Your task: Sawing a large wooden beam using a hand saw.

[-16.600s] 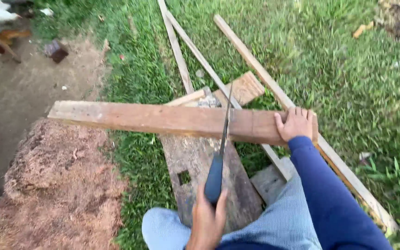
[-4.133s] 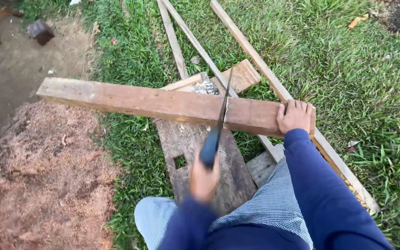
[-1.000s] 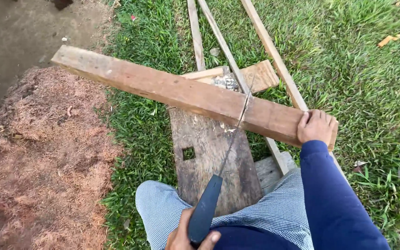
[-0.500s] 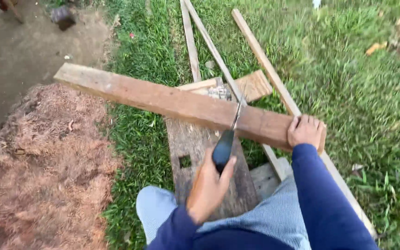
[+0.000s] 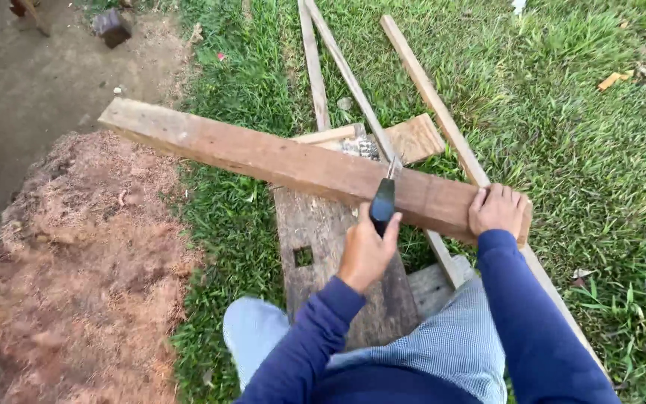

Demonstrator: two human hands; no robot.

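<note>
1. The step in hand is, as I judge it, the sawing of a long wooden plank [image 5: 278, 161] across its width. The plank lies slanted over a weathered wooden bench [image 5: 315, 239] that stands on the grass [image 5: 562, 112]; its far end reaches out to the upper left, over the edge of the dirt.

2. The left hand [image 5: 366, 251] is closed around the dark handle of a hand saw [image 5: 383, 202]. The handle is close against the near edge of the plank, so only a short piece of the blade shows above it. I cannot see how deep the cut is.

3. The right hand [image 5: 496, 211] lies on the near right end of the plank, fingers curled over its top, and presses it down on the bench. It holds nothing else.

4. The person's leg in checked cloth [image 5: 450, 344] is on the near part of the bench, between the two blue sleeves.

5. Behind the plank, several thin wooden slats [image 5: 428, 90] lie in the grass, and a short board [image 5: 416, 136] lies just beside the cut. A heap of reddish sawdust [image 5: 91, 254] covers the ground to the left.

6. The next move calls, I think, for a pull back along the same line, with the saw kept straight in the cut and the right hand firm, so that the plank does not turn or jump on the bench.
</note>
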